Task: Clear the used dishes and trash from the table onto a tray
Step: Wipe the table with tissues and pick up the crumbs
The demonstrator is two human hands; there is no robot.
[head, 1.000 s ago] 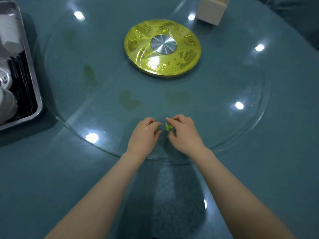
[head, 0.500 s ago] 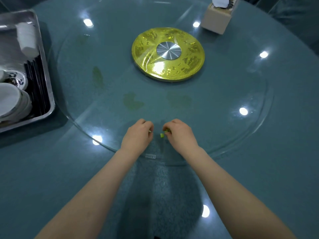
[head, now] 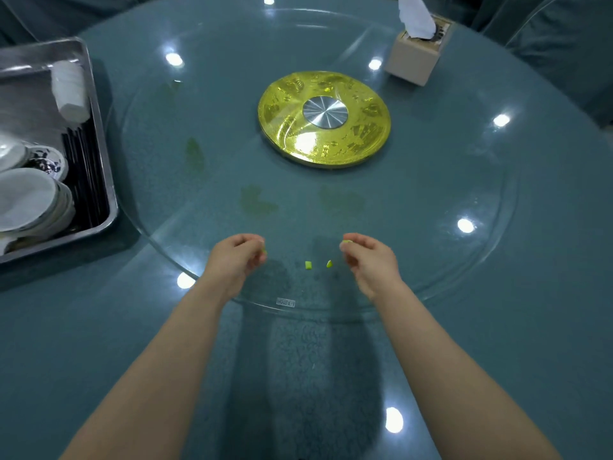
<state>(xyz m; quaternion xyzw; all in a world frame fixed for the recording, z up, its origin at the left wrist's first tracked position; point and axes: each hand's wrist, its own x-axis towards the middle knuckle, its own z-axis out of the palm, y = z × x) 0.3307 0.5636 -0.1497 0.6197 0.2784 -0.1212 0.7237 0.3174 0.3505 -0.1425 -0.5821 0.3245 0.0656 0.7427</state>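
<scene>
your left hand (head: 237, 257) and right hand (head: 368, 257) hover apart at the glass turntable's (head: 431, 194) near edge, each pinching a green scrap. two more green bits (head: 308, 264) lie between them on bare glass. the tray (head: 106, 180) holding stacked dishes (head: 30, 200) sits on the bench (head: 66, 327) at the frame's left edge.
</scene>
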